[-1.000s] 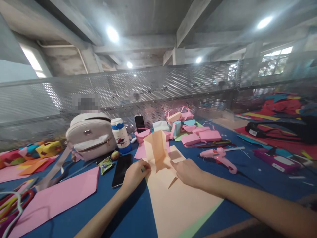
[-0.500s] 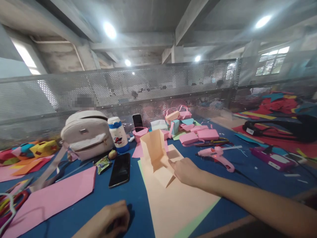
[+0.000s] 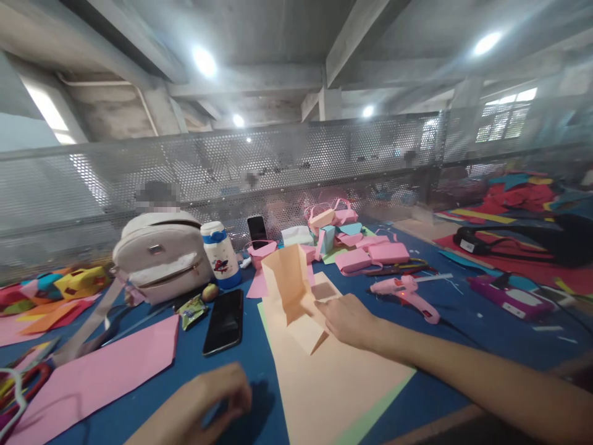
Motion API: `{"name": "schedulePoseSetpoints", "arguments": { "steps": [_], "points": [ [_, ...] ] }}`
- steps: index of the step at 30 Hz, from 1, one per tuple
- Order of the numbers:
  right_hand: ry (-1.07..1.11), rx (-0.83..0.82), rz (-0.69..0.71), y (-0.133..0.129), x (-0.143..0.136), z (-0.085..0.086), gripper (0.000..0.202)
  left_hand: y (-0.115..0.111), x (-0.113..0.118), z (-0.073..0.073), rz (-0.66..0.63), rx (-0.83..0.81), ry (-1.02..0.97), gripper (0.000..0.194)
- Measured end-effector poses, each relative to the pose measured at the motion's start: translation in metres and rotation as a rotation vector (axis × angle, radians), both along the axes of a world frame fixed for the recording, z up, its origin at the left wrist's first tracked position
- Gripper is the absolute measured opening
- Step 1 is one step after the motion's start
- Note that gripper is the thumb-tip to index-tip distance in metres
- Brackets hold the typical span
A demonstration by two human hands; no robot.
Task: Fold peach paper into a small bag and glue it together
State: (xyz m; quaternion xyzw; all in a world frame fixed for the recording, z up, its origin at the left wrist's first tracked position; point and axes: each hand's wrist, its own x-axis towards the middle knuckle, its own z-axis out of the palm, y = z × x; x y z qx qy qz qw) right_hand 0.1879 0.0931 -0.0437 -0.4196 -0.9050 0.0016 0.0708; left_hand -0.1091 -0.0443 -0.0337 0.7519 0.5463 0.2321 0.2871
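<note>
Down by the near edge of the blue table (image 3: 189, 355), the left hand (image 3: 213, 395) is hanging free, its fingers loosely curling, released! Just beside it a peach sheet (image 3: 324, 389) is running up from that near edge, with a green sheet (image 3: 382, 405) peeking out beneath. Away at the near left corner, a pink sheet (image 3: 115, 371) is lying flat.

Up to the middle of the table now: the right hand (image 3: 347, 318) is pointing in, its index finger touching the folded peach paper (image 3: 287, 278); whether its thumb is pinching too, I cannot tell. That folded piece is sitting on the peach sheet, tall panels rising, one flap spreading toward the near edge. A dark phone (image 3: 225, 321) is lying to its left, a pink glue gun (image 3: 407, 293) resting to its right.

Towards the far edge, a pale backpack (image 3: 162, 259) and a blue-and-white bottle (image 3: 222, 256) are standing together, pink paper boxes (image 3: 389, 252) are crowding in, and a perforated metal screen (image 3: 287, 148) is rising behind.
</note>
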Motion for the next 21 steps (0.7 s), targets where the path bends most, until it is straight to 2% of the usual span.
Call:
{"name": "schedulePoseSetpoints", "arguments": {
  "steps": [1, 4, 6, 8, 10, 14, 17, 21],
  "points": [
    [0.053, -0.009, -0.014, 0.001, 0.001, 0.002, 0.029, 0.014, 0.008, 0.003, -0.026, 0.025, 0.006, 0.013],
    [0.251, -0.027, -0.072, 0.008, 0.004, 0.006, 0.024, 0.062, 0.03, 0.003, 0.196, 0.177, -0.199, 0.061],
    [0.388, -0.06, -0.086, 0.013, 0.002, 0.004, 0.024, 0.094, 0.041, -0.005, 0.291, 0.166, -0.383, 0.091],
    [0.508, -0.131, -0.059, 0.019, -0.001, -0.002, 0.023, 0.12, 0.052, -0.015, 0.299, 0.084, -0.509, 0.111],
    [0.614, -0.221, -0.003, 0.023, -0.006, -0.009, 0.025, 0.139, 0.062, -0.022, 0.19, 0.067, -0.615, 0.108],
    [0.783, -0.353, 0.08, 0.03, -0.008, -0.014, 0.027, 0.157, 0.069, -0.023, 0.163, 0.095, -0.671, 0.092],
    [0.888, -0.389, 0.079, 0.038, -0.003, -0.009, 0.038, 0.155, 0.066, -0.013, 0.134, 0.067, -0.698, 0.087],
    [0.992, -0.476, 0.064, 0.049, 0.001, -0.005, 0.057, 0.14, 0.06, 0.004, 0.05, -0.046, -0.758, 0.084]
  ]
}}
